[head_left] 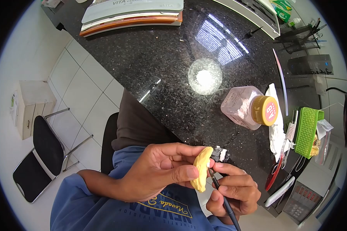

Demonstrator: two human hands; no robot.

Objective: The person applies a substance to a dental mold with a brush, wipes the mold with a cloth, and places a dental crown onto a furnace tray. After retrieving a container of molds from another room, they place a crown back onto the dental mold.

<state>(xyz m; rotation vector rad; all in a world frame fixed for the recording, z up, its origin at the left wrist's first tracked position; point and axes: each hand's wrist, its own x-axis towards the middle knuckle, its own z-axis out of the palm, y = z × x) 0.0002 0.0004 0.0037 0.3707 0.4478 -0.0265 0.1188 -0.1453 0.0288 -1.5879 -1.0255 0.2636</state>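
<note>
Countertop (162,57): dark speckled stone, polished, mirror-glossy.
Yellow cast (201,169): matt, chalky, slightly rough.
Thin tool (227,206): dark, smooth handle.
Jar (241,109): clear plastic, cloudy with powder.
Lid (266,110): yellow plastic, smooth.
Round dish (204,76): clear glass, shiny.
Green basket (307,131), right: perforated plastic.
Sweatshirt (88,204): blue cloth, matt.
Chair (46,146), left: black padding, bright metal frame.

yellow cast (201,168) | black speckled counter (162,50) | green basket (308,131) | yellow-capped jar (250,108)

One head-worn fisheye camera looks steeply down and forward, close above the left hand (158,171) and right hand (235,188), with the black granite counter (162,57) ahead and the tiled floor (77,88) to the left.
</note>
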